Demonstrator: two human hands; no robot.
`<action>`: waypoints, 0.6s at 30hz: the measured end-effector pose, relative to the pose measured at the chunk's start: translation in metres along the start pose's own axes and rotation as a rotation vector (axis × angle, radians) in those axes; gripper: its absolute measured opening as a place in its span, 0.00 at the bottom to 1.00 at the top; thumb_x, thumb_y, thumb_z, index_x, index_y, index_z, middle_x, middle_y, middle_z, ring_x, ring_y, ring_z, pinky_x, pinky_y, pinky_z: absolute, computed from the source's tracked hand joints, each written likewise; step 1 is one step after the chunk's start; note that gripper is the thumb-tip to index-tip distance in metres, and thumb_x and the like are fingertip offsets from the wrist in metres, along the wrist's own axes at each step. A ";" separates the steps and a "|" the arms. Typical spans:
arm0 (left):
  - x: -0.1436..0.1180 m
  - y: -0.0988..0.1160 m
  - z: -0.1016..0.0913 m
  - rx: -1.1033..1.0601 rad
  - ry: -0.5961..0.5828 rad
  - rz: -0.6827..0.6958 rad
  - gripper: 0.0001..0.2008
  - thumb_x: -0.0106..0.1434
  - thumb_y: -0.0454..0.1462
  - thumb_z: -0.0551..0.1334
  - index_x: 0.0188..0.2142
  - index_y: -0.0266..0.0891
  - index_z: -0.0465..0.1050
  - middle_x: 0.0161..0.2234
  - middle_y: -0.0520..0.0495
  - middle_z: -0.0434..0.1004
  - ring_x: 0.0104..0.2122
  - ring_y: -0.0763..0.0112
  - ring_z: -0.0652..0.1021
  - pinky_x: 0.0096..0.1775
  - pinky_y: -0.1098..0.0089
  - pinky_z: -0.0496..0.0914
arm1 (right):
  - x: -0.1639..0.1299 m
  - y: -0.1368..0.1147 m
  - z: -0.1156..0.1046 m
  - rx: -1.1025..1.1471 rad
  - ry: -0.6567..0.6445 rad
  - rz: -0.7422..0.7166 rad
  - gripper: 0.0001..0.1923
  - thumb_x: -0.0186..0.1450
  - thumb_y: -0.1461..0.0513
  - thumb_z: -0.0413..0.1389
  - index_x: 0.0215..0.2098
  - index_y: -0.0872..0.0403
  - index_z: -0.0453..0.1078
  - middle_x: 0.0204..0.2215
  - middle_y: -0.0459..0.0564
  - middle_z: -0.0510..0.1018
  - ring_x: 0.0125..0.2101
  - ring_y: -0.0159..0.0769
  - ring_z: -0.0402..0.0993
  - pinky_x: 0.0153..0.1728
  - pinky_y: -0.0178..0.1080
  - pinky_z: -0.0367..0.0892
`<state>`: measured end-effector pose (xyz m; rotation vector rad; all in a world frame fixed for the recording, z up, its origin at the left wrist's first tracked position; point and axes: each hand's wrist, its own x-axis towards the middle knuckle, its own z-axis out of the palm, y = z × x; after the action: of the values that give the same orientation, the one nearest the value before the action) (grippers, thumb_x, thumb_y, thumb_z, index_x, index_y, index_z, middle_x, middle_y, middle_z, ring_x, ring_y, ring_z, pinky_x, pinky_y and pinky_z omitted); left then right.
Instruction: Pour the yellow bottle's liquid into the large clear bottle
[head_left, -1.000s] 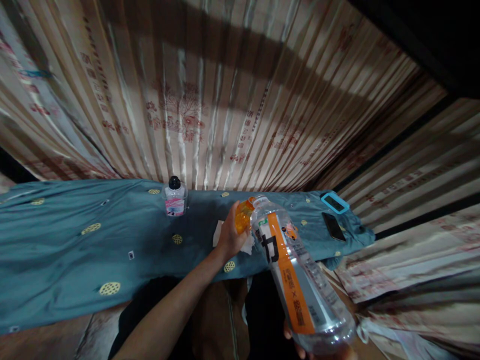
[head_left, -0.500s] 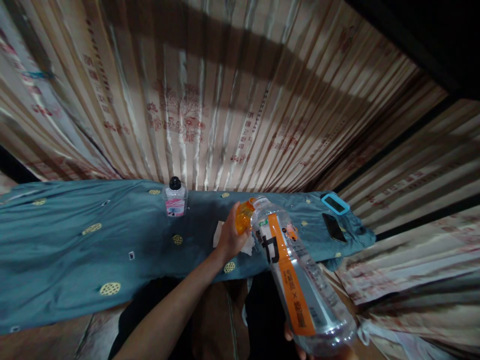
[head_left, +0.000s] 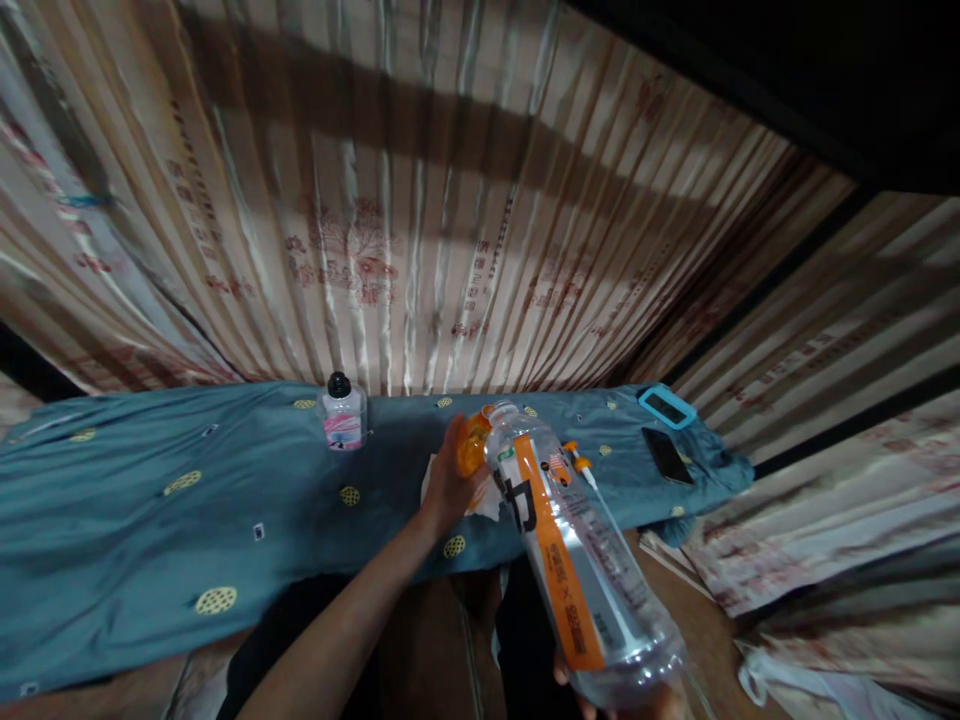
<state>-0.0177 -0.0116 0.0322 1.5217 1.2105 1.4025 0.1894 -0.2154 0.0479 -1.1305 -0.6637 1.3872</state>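
My left hand [head_left: 448, 487] is wrapped round a small translucent orange bottle [head_left: 472, 448], its open top turned to the right. Against that top rests the uncapped mouth of a large clear plastic bottle [head_left: 562, 560] with an orange and silver label. The large bottle is tilted, base toward me, and my right hand [head_left: 626, 704] grips it at the base, mostly hidden beneath. I cannot make out liquid passing between them. Under my left hand lies a white tissue [head_left: 489, 503]. An orange-topped pump [head_left: 583, 464] shows just right of the large bottle, partly hidden by it.
A clear bottle with a black cap [head_left: 343, 418] and pink label stands left on the teal patterned cloth [head_left: 285, 470]. At right lie a blue-framed device [head_left: 667, 406] and a dark phone [head_left: 666, 455]. Pleated printed curtains [head_left: 420, 220] hang behind and at right.
Both bottles and my hands appear slightly further left, and the whole view has shifted a little. The orange-topped pump now shows beside the large bottle. Both grips look the same.
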 end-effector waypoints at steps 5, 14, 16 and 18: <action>0.000 -0.005 -0.001 -0.009 -0.005 0.035 0.37 0.57 0.36 0.66 0.64 0.42 0.55 0.59 0.41 0.72 0.56 0.57 0.75 0.59 0.55 0.68 | -0.008 -0.012 0.025 0.035 0.006 -0.074 0.39 0.43 0.36 0.67 0.44 0.50 0.77 0.28 0.56 0.84 0.25 0.43 0.79 0.19 0.35 0.68; -0.002 -0.008 0.001 -0.035 0.018 0.109 0.36 0.57 0.37 0.66 0.63 0.43 0.56 0.58 0.41 0.72 0.56 0.56 0.74 0.59 0.53 0.69 | -0.020 -0.035 0.058 0.099 0.080 -0.107 0.31 0.43 0.42 0.72 0.38 0.47 0.72 0.33 0.49 0.85 0.25 0.39 0.81 0.20 0.29 0.66; -0.001 -0.006 0.002 -0.012 0.028 0.111 0.36 0.56 0.36 0.67 0.62 0.42 0.57 0.57 0.40 0.72 0.56 0.55 0.75 0.59 0.52 0.68 | -0.020 -0.032 0.056 0.110 0.071 -0.103 0.37 0.43 0.43 0.73 0.47 0.45 0.70 0.35 0.47 0.85 0.26 0.39 0.81 0.20 0.29 0.66; -0.001 -0.002 0.003 0.012 0.049 0.096 0.37 0.55 0.35 0.68 0.62 0.41 0.58 0.58 0.39 0.72 0.56 0.54 0.74 0.59 0.51 0.68 | -0.021 -0.030 0.053 0.117 0.062 -0.093 0.42 0.44 0.45 0.73 0.53 0.43 0.67 0.36 0.46 0.85 0.27 0.38 0.82 0.21 0.29 0.68</action>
<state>-0.0148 -0.0116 0.0292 1.5806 1.1907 1.5060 0.1514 -0.2183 0.0998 -1.0333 -0.5760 1.2897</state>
